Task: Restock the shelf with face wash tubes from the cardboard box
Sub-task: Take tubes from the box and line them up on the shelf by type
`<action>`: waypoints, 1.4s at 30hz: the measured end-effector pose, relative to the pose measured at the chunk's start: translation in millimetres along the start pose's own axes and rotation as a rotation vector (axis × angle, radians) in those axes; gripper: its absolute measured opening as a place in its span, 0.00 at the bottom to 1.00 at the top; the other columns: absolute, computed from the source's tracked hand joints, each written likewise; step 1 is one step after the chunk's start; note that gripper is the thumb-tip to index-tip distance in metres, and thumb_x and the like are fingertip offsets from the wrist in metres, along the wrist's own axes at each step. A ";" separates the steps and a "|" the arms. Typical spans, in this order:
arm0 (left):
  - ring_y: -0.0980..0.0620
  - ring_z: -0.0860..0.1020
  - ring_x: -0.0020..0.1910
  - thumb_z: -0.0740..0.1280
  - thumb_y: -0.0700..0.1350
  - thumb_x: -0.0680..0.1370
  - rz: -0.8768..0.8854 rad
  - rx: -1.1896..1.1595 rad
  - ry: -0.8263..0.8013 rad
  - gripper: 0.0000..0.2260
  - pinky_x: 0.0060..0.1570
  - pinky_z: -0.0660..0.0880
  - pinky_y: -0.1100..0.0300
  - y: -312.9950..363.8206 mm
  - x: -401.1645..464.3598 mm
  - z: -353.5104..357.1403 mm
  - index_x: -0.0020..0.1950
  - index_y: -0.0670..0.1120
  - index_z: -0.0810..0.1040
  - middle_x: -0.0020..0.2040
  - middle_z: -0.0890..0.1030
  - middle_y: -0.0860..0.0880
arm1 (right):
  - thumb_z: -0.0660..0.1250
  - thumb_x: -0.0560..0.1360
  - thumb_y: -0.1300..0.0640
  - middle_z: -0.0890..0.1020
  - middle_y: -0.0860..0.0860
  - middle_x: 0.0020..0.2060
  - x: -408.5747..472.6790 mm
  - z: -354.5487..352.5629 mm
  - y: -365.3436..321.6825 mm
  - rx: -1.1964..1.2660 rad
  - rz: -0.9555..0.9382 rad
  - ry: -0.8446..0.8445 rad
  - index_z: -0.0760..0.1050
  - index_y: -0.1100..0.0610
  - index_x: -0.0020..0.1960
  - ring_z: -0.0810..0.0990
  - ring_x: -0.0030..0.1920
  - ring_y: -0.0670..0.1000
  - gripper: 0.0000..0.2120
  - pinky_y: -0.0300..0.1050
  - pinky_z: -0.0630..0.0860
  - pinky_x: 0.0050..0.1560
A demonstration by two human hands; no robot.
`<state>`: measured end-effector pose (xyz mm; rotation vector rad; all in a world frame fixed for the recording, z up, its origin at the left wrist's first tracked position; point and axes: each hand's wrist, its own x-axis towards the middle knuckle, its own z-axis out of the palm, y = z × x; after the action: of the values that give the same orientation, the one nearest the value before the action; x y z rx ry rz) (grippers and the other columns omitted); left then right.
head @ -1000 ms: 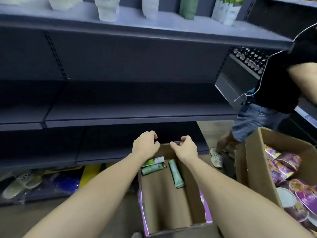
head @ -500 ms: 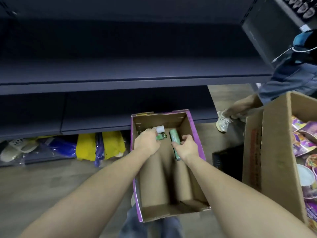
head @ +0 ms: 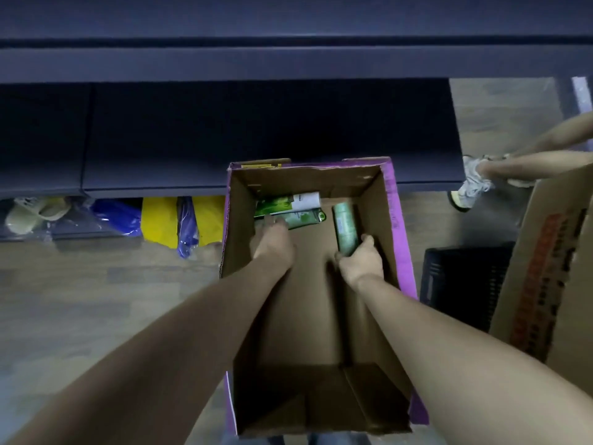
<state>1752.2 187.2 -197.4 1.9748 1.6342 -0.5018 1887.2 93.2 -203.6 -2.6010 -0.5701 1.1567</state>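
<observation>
An open cardboard box [head: 398, 220] with purple outer sides stands on the floor below me. Three green face wash tubes lie at its far end. My right hand [head: 361, 260] grips the near end of a pale green tube [head: 344, 224] lying lengthwise on the right. My left hand [head: 274, 244] reaches onto a darker green tube [head: 305, 218] lying crosswise; its fingertips touch the tube's left end. A green and white tube [head: 290, 202] lies just behind that one. The dark shelf [head: 256, 62] runs across the top of the view.
A second, larger cardboard box [head: 545, 268] stands at the right, with a black crate [head: 462, 277] beside it. Another person's leg and sneaker [head: 471, 184] are at the upper right. Blue and yellow packets [head: 160, 220] and sandals lie under the lowest shelf at the left.
Both hands went from the box's far rim down into it. My right hand now has the pale green tube in its grip. The view tilted further down.
</observation>
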 end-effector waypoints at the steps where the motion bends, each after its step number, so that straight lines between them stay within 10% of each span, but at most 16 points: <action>1: 0.43 0.65 0.69 0.66 0.44 0.78 -0.008 0.021 0.003 0.23 0.63 0.69 0.50 0.1 9.9 7.5 0.72 0.44 0.67 0.70 0.66 0.43 | 0.70 0.74 0.54 0.76 0.59 0.64 7.8 6.9 1.0 -0.016 -0.006 0.007 0.62 0.60 0.72 0.75 0.64 0.60 0.31 0.49 0.71 0.61; 8: 0.43 0.69 0.65 0.66 0.44 0.78 -0.087 0.118 0.221 0.17 0.61 0.68 0.51 3.5 52.9 58.2 0.66 0.44 0.69 0.66 0.69 0.42 | 0.70 0.73 0.50 0.73 0.60 0.61 51.0 53.0 -7.0 -0.122 -0.001 0.240 0.64 0.59 0.66 0.73 0.61 0.62 0.27 0.53 0.70 0.60; 13: 0.38 0.62 0.72 0.61 0.45 0.81 -0.130 0.061 0.078 0.22 0.69 0.61 0.43 3.9 41.1 84.5 0.75 0.46 0.63 0.74 0.62 0.40 | 0.71 0.72 0.50 0.71 0.58 0.59 48.8 60.8 -11.0 -0.124 -0.044 0.248 0.66 0.59 0.61 0.73 0.60 0.61 0.24 0.53 0.71 0.56; 18: 0.41 0.60 0.75 0.65 0.48 0.80 -0.215 -0.093 -0.119 0.28 0.72 0.61 0.46 1.9 26.0 101.6 0.77 0.46 0.58 0.76 0.60 0.42 | 0.68 0.72 0.50 0.66 0.58 0.63 29.9 63.3 -6.2 -0.098 -0.177 0.135 0.54 0.47 0.78 0.77 0.51 0.63 0.38 0.52 0.75 0.51; 24: 0.41 0.54 0.77 0.67 0.48 0.79 -0.290 -0.261 -0.253 0.37 0.75 0.54 0.50 -6.3 17.3 104.6 0.79 0.40 0.48 0.78 0.54 0.40 | 0.61 0.78 0.58 0.48 0.59 0.78 23.5 54.8 -7.1 -0.123 -0.153 0.050 0.64 0.50 0.75 0.78 0.54 0.64 0.26 0.46 0.72 0.55; 33: 0.40 0.49 0.78 0.66 0.49 0.79 -0.308 -0.298 -0.279 0.41 0.75 0.50 0.49 -10.8 15.1 105.3 0.79 0.39 0.40 0.79 0.47 0.39 | 0.70 0.70 0.64 0.35 0.54 0.78 22.7 46.3 4.3 -0.299 -0.146 -0.010 0.56 0.46 0.78 0.75 0.62 0.61 0.42 0.46 0.74 0.56; 42: 0.38 0.54 0.77 0.65 0.55 0.78 -0.313 -0.245 -0.187 0.42 0.74 0.55 0.45 -14.7 9.6 108.6 0.79 0.39 0.44 0.78 0.52 0.37 | 0.67 0.74 0.64 0.61 0.53 0.71 47.5 40.4 -5.5 -0.698 -0.283 0.034 0.66 0.50 0.71 0.71 0.63 0.57 0.27 0.49 0.75 0.50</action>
<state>1744.7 130.9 -291.6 1.4602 1.7968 -0.5542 1884.5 121.4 -259.5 -2.9175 -1.5047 0.9300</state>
